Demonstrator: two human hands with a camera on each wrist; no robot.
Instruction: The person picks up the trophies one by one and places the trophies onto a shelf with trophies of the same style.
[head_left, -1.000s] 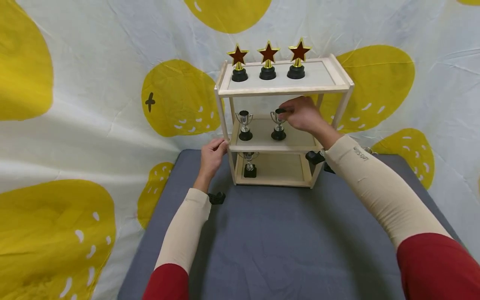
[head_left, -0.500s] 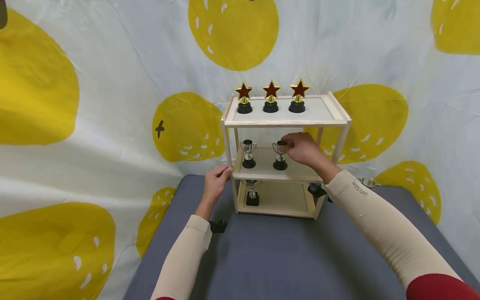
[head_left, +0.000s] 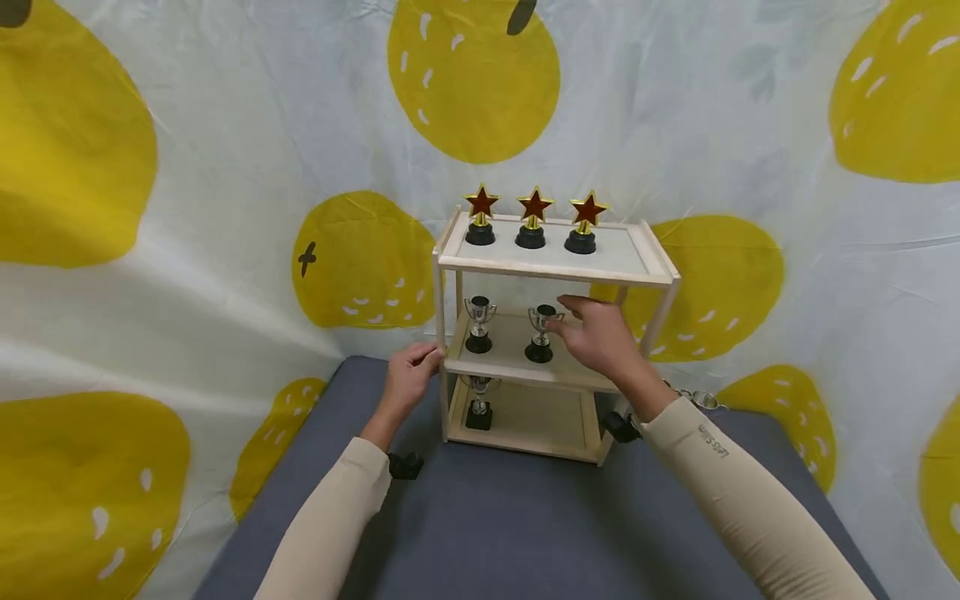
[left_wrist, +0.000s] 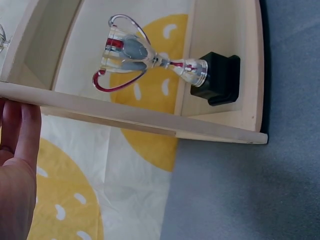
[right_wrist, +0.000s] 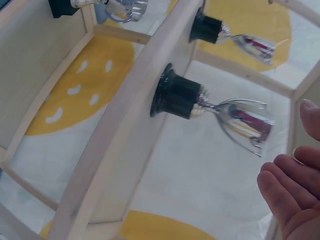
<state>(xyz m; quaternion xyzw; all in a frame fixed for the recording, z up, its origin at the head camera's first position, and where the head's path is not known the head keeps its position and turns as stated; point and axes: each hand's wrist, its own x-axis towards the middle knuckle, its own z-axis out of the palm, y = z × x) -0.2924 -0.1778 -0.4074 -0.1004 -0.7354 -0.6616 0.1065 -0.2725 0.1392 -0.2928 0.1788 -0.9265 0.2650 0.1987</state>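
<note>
A wooden three-tier shelf (head_left: 525,379) stands on the table. On its middle tier are two silver trophy cups with black bases: one at left (head_left: 479,321), the other trophy cup (head_left: 538,352) nearer the middle. My right hand (head_left: 600,337) is beside that second cup, fingers spread. In the right wrist view the right hand (right_wrist: 295,195) is apart from the upright cup (right_wrist: 182,97) and holds nothing. My left hand (head_left: 408,377) grips the shelf's left front post (head_left: 438,304); its thumb is hidden in the left wrist view.
Three gold star trophies (head_left: 531,237) line the top tier. One silver cup (head_left: 478,415) with a square black base stands at the bottom tier's left. Behind my right wrist another silver cup (head_left: 705,400) shows partly. A patterned cloth (head_left: 247,167) hangs behind the grey table (head_left: 495,525).
My right hand has let go of the second cup's rim and drawn slightly right, fingers opening. That cup stays on the middle tier. The left hand remains at the post; the head view has shifted.
</note>
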